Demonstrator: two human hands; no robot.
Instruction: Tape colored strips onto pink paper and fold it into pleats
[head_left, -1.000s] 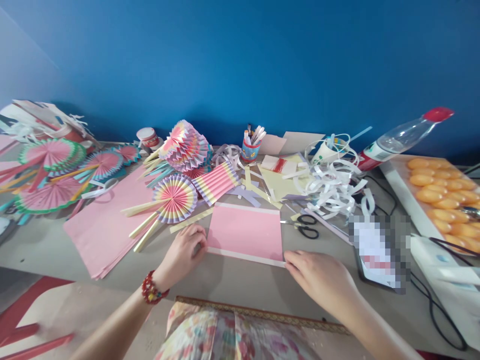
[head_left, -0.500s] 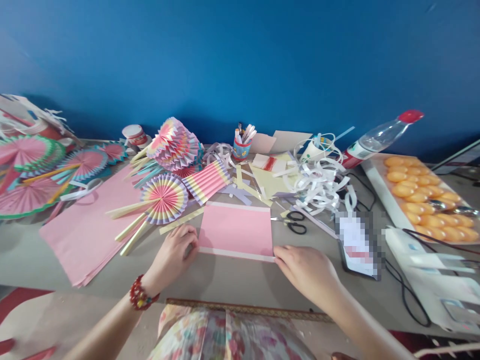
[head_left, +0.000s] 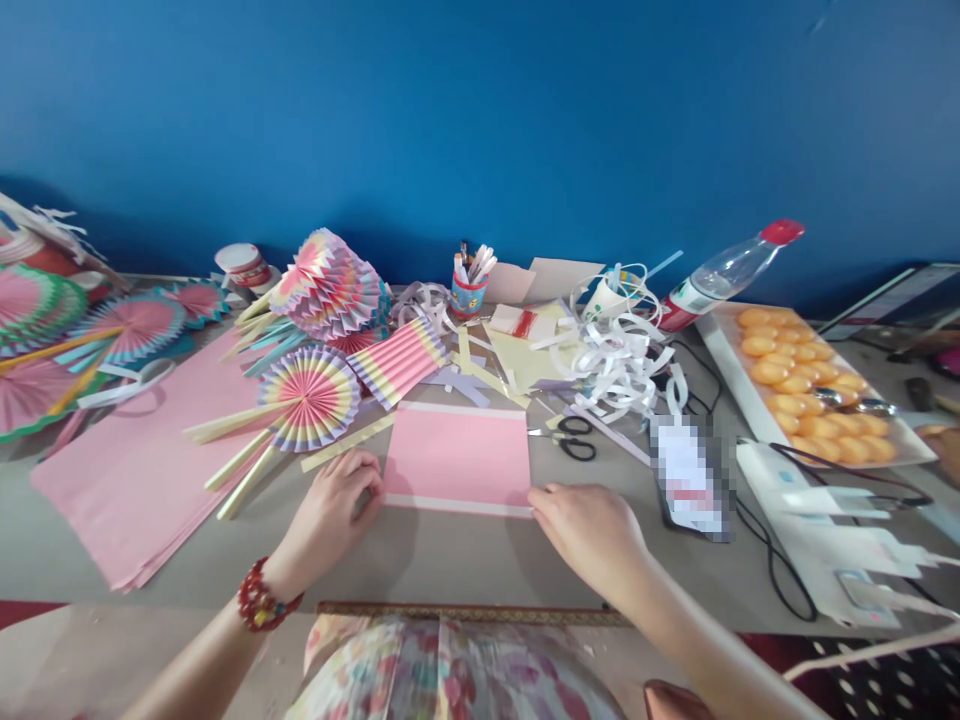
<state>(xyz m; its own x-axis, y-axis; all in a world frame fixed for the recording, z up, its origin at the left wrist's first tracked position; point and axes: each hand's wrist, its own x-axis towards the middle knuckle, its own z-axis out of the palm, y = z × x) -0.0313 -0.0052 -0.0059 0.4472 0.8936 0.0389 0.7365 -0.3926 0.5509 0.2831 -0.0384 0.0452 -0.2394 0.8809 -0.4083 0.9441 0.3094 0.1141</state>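
Since the earlier frames, both hands had stayed at the near corners of the pink paper sheet (head_left: 457, 455), while the view itself had swung rightward, bringing more of the right end of the tabletop (head_left: 450, 560) into sight. Left hand (head_left: 330, 510) rested at the sheet's near left corner, fingers curled with the tips touching the paper edge. Right hand (head_left: 589, 530) lay at the near right corner, fingers bent and the tips meeting the white strip along the sheet's near edge; whether either hand pinched the paper or merely pressed it could not be told. The sheet lay flat on the tabletop directly before the person, white bands along its near and far edges. A round pleated paper fan (head_left: 307, 398) with pale stick handles lay just left of the sheet, and a stack of larger pink sheets (head_left: 127, 480) lay farther left. Black-handled scissors (head_left: 574, 440) lay just beyond the sheet's right corner, near a tangle of white paper strips (head_left: 619, 360). A plastic bottle (head_left: 724, 272) with a red cap lay on its side at the far right, beside a tray of orange pieces (head_left: 814, 385).
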